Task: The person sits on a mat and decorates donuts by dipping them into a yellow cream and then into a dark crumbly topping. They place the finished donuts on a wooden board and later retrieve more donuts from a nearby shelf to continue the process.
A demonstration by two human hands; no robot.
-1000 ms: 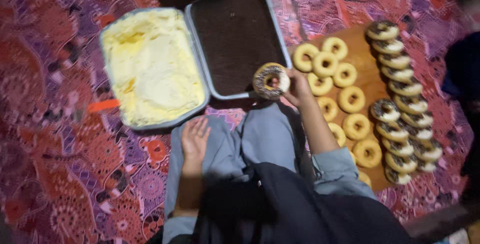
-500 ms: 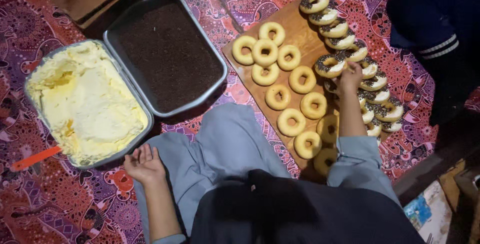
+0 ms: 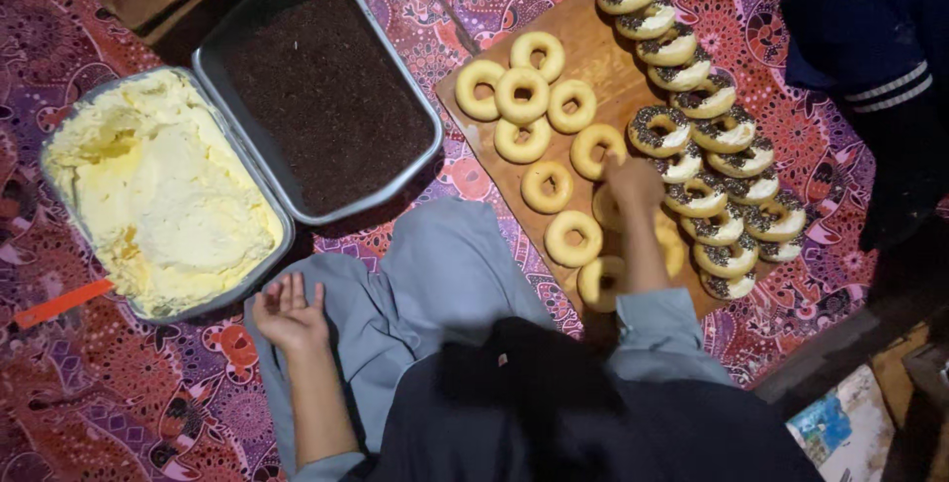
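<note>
Head view: right hand (image 3: 633, 180) touches a plain, golden ring doughnut (image 3: 596, 151).

The person wears a loose, pale blue-grey garment whose soft folds cover the lap, with sleeves of the same cloth ending in plain cuffs at the forearms. Over the chest hangs a dark, nearly black cloth. The left hand (image 3: 289, 312) and right hand (image 3: 633, 180) are bare, with no rings, watch or gloves visible.

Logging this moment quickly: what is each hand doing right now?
Left hand: open, palm up, empty, resting on the lap.
Right hand: on a plain donut on the wooden board; grip cannot be told.
</note>
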